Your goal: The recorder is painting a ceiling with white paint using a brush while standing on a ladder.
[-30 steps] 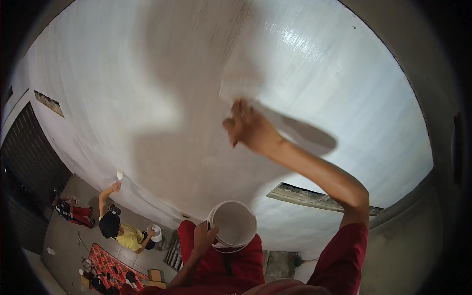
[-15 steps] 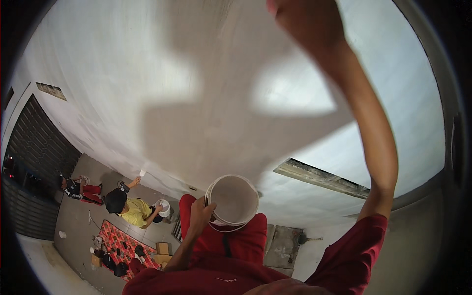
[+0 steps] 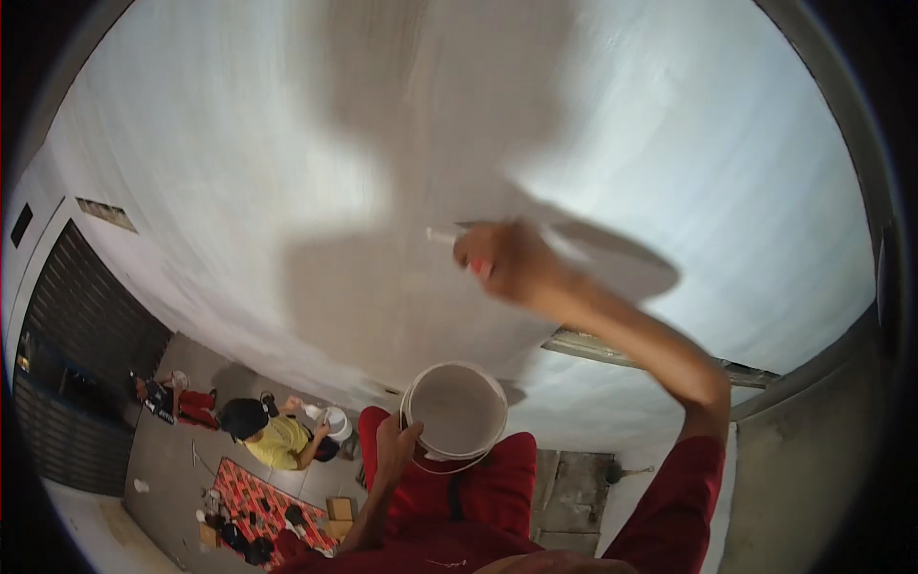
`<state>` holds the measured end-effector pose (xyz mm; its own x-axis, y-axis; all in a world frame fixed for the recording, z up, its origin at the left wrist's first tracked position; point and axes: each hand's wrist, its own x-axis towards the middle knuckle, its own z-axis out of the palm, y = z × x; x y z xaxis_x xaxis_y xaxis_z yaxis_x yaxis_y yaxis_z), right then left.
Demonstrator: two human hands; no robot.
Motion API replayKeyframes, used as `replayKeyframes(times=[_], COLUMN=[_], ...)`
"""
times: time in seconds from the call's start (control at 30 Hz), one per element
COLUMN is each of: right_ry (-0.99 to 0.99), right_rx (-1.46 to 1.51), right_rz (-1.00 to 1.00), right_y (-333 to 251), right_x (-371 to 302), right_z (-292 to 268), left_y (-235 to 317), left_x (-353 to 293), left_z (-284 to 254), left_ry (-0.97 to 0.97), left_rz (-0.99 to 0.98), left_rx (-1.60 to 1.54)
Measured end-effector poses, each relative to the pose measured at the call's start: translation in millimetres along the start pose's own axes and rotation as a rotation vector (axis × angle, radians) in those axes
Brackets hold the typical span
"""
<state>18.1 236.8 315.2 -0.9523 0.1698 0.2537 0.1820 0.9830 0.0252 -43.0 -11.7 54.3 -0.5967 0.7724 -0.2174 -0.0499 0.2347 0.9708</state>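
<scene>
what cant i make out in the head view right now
All in the head view:
Right hand: exact finger positions, blurred.
Brush: handle mostly covered by that hand, tip blurred.
Wall slot: middle hidden by the right forearm.
Bucket: depth of any contents, lost in its even, pale inside.
Things on the patterned mat: too small to identify.

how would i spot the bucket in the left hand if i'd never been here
Follow the big pale wall down to the red trousers at lower middle. Just above them, the left hand grips the side of a whitish bucket, mouth up. It looks far larger than the white bucket by the co-worker in yellow.
</scene>
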Motion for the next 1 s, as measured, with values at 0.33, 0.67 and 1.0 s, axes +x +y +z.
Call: replayKeyframes(times=[0.33, 0.67, 1.0], right_ry=[0.605, 0.515, 0.010], right_rx=[-0.437, -1.020, -0.260], right_rz=[-0.130, -0.130, -0.142], right_y=[-52, 11, -12], right_x=[25, 43, -60], right_z=[-284, -87, 126], left_y=[7, -3, -14], left_x=[8, 7, 5], left_z=[9, 7, 6], left_ry=[-0.061, -0.006, 0.005], left_rz=[-0.019, 0.019, -0.008], left_rx=[0.047, 0.034, 0.001])
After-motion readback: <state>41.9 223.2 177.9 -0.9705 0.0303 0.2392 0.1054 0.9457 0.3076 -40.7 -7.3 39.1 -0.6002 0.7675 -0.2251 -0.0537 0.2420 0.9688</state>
